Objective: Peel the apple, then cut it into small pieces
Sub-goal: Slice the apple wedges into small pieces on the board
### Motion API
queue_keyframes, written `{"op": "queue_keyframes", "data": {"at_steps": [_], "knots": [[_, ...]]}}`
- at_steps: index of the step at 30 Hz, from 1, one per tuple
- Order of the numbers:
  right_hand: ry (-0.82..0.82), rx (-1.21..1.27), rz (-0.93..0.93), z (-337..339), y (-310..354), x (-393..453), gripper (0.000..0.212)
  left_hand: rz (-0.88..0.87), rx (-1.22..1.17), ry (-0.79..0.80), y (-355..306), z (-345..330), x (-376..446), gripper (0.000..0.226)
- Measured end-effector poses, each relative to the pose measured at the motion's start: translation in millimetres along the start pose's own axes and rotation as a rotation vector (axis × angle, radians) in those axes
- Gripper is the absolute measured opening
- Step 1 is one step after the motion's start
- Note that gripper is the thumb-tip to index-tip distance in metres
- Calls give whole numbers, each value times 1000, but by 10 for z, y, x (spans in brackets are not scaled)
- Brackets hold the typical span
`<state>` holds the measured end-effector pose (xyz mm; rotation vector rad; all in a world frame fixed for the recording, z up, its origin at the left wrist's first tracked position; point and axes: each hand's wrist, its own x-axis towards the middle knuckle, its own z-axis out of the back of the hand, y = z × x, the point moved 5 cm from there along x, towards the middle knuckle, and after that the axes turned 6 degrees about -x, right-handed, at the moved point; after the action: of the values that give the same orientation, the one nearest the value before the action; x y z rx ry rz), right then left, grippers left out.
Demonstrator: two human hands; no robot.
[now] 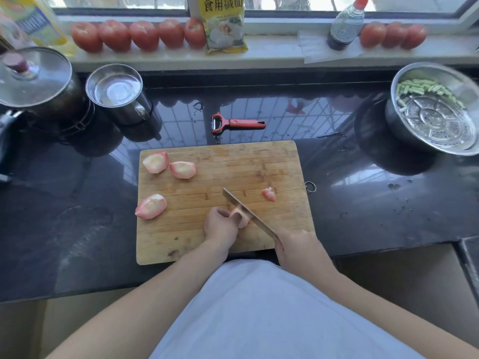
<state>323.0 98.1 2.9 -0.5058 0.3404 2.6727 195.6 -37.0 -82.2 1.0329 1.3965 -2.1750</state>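
Peeling looks done (three quarters [155, 162] wait at nine o'clock); left hand [220, 226] pinches the fourth quarter [242, 221], right hand [298, 248] grips the knife [248, 212].

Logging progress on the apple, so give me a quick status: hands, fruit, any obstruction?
Left hand holds apple piece on cutting board. Right hand grips knife, blade on it. Three quarters wait. Nothing blocking.

Left hand [220, 225] curled, pinching; right hand [298, 244] gripping
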Motion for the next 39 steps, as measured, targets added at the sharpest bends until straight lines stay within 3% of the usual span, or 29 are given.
{"op": "queue_keyframes", "data": {"at_steps": [7,10,12,19,22,24,32,39], "knots": [[-19,-117,15,35,-2,-2,8,8,-14,-7,19,-27,11,28],[-47,-146,55,10,0,-8,20,7,-16,-8,23,-28,13,35],[-32,-163,49,-13,-7,-28,12,3,-9,-12,17,-27,8,36],[39,-213,45,-14,25,-22,16,3,11,-7,16,-35,21,33],[161,-220,28,-47,70,38,18,-6,13,-20,31,-35,40,34],[184,-200,-9,-59,142,148,18,-13,11,-30,20,-30,44,32],[1,70,-138,-32,-21,215,13,-25,36,-35,8,0,30,22],[127,-10,-12,3,32,23,10,0,43,-29,37,-21,68,21]]}}
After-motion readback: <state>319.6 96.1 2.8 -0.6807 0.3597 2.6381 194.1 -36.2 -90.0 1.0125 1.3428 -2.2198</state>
